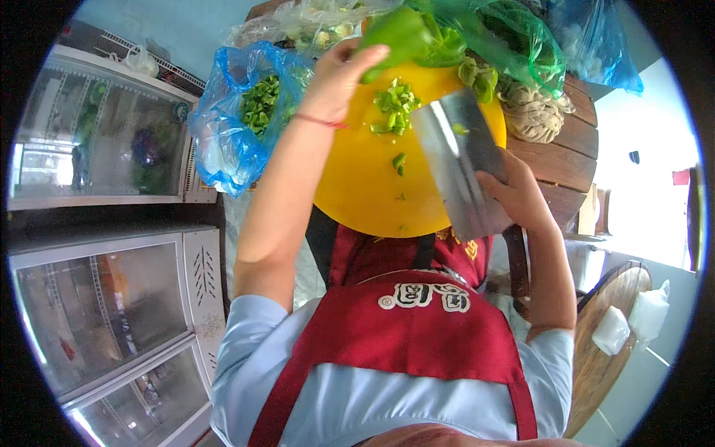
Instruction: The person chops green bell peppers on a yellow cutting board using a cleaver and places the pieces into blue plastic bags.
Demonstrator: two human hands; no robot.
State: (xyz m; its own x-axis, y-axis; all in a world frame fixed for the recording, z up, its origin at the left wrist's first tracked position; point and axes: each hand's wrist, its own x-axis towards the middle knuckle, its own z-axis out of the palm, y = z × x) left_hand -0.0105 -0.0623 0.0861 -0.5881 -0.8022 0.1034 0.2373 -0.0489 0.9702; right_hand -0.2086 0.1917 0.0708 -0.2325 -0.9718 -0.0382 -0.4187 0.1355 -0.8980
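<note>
My left hand (pixel 343 72) grips a large green pepper (pixel 394 42), blurred, over the far side of a round yellow cutting board (pixel 368 190). Another green pepper (pixel 444 47) sits just behind it. In my right hand (pixel 511 190) is a wide-bladed cleaver (pixel 455 151), tilted over the right part of the board. A bit of green clings to its blade. Chopped green pepper (pixel 396 106) lies in a small heap mid-board, with a few loose pieces nearer me. A pepper piece (pixel 479 78) rests at the board's upper right.
A blue plastic bag (pixel 223 123) with chopped green pieces (pixel 260 106) stands left of the board. Clear and green bags (pixel 503 39) crowd the far side. A pale, wrinkled bundle (pixel 533 112) sits on the wooden table (pixel 564 151). Glass-door refrigerators (pixel 201 279) stand at left.
</note>
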